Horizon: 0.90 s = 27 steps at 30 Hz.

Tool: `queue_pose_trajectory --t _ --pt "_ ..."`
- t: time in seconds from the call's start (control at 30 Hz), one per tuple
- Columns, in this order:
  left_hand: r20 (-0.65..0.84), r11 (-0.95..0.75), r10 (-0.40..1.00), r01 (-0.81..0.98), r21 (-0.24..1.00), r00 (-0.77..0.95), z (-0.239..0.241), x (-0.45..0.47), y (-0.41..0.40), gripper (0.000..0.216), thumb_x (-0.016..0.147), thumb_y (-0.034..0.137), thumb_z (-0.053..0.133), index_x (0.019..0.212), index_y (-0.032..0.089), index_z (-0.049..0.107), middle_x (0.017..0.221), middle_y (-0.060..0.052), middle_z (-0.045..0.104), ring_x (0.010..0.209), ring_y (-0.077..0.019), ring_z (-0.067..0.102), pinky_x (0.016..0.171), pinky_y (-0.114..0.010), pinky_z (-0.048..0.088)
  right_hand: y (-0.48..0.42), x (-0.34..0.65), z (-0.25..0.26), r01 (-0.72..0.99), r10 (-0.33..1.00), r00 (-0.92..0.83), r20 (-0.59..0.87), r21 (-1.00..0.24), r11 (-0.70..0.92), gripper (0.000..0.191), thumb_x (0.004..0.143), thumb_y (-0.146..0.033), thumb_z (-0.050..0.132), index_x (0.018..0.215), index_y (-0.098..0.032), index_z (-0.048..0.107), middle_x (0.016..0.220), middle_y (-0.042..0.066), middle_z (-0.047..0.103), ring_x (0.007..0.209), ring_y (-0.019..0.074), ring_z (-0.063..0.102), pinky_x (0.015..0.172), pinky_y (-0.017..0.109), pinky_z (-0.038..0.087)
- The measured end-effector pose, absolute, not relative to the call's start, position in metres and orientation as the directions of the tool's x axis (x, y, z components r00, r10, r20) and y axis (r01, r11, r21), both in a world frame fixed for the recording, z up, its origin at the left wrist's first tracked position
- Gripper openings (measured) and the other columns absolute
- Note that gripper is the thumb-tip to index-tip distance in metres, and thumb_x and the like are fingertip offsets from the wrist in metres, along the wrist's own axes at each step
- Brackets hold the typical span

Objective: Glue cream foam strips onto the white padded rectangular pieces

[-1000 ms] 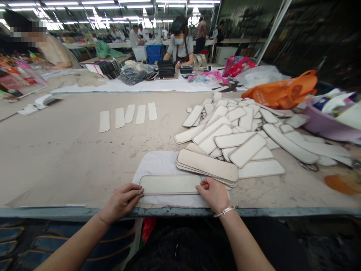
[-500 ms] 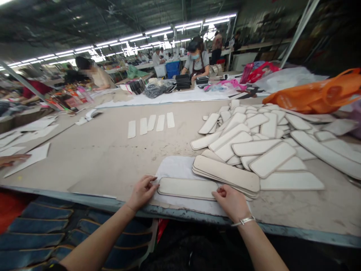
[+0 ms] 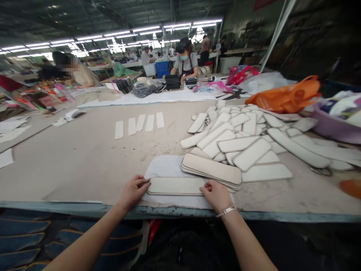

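A long off-white panel (image 3: 175, 186) with rounded corners and a dark edge lies flat on a white sheet (image 3: 160, 165) near the table's front edge. My left hand (image 3: 134, 192) pinches its left end, thumb and fingertips together. At the other end, the thumb and curled fingers of my right hand (image 3: 217, 195) close on the panel's right edge. Just behind the right hand rests a stack of similar beige panels (image 3: 211, 168), slightly fanned. Whether another piece lies under the held panel I cannot tell.
Beyond the stack spreads a heap of loose panels (image 3: 239, 131). Several small white strips (image 3: 136, 124) lie in a row mid-table. An orange bag (image 3: 284, 96) and a purple basin (image 3: 329, 126) stand at right. A co-worker (image 3: 184, 62) sits across the table.
The view has turned to the right, so the table things sit further left and the purple basin shows more fully. My left fingers have closed in on the panel's left end.
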<state>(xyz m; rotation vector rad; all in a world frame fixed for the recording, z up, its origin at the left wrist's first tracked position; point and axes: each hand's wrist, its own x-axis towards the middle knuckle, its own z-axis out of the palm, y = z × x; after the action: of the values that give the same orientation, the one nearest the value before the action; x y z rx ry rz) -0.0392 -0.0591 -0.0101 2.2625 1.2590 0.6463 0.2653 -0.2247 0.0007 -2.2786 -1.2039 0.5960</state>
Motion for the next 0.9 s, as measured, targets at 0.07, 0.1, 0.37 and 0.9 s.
queue_pose_trajectory --t 0.07,0.1,0.37,0.9 --pt "0.174 -0.466 0.869 0.650 0.601 0.463 -0.012 -0.039 -0.057 0.032 0.076 0.047 0.057 0.084 0.021 0.073 0.088 -0.003 0.061 0.078 -0.0161 0.061 0.071 -0.027 0.051 -0.225 0.265 0.000 0.621 0.841 0.524 -0.139 -0.613 -0.488 0.011 0.073 -0.032 0.058 0.073 -0.021 0.062 0.068 -0.001 0.068 0.067 0.0151 0.062 0.064 0.025 0.040" --pt "0.174 -0.466 0.870 0.651 0.599 0.462 -0.013 -0.039 -0.056 0.032 0.075 0.049 0.058 0.083 0.021 0.073 0.087 -0.002 0.061 0.078 -0.0159 0.061 0.071 -0.026 0.051 -0.224 0.265 0.000 0.618 0.840 0.526 -0.134 -0.618 -0.486 0.011 0.073 -0.031 0.059 0.073 -0.021 0.063 0.068 -0.002 0.068 0.067 0.0146 0.062 0.065 0.025 0.040" --pt "0.187 -0.475 0.868 0.660 0.582 0.459 -0.012 -0.038 -0.055 0.033 0.075 0.049 0.057 0.079 0.020 0.073 0.086 -0.003 0.061 0.079 -0.0162 0.061 0.072 -0.025 0.051 -0.226 0.262 0.000 0.698 0.862 0.503 -0.063 -0.558 -0.448 0.009 0.076 -0.030 0.057 0.074 -0.023 0.061 0.068 -0.003 0.067 0.065 0.0138 0.060 0.062 0.024 0.037" --pt "0.250 -0.528 0.844 0.650 0.547 0.475 -0.015 -0.038 -0.060 0.029 0.080 0.042 0.054 0.086 0.019 0.071 0.089 -0.004 0.060 0.081 -0.0162 0.060 0.075 -0.027 0.049 -0.239 0.256 0.015 0.816 0.826 0.522 0.214 -0.408 -0.410 0.025 0.087 -0.038 0.048 0.097 -0.021 0.063 0.082 0.003 0.067 0.074 0.0180 0.061 0.064 0.029 0.043"
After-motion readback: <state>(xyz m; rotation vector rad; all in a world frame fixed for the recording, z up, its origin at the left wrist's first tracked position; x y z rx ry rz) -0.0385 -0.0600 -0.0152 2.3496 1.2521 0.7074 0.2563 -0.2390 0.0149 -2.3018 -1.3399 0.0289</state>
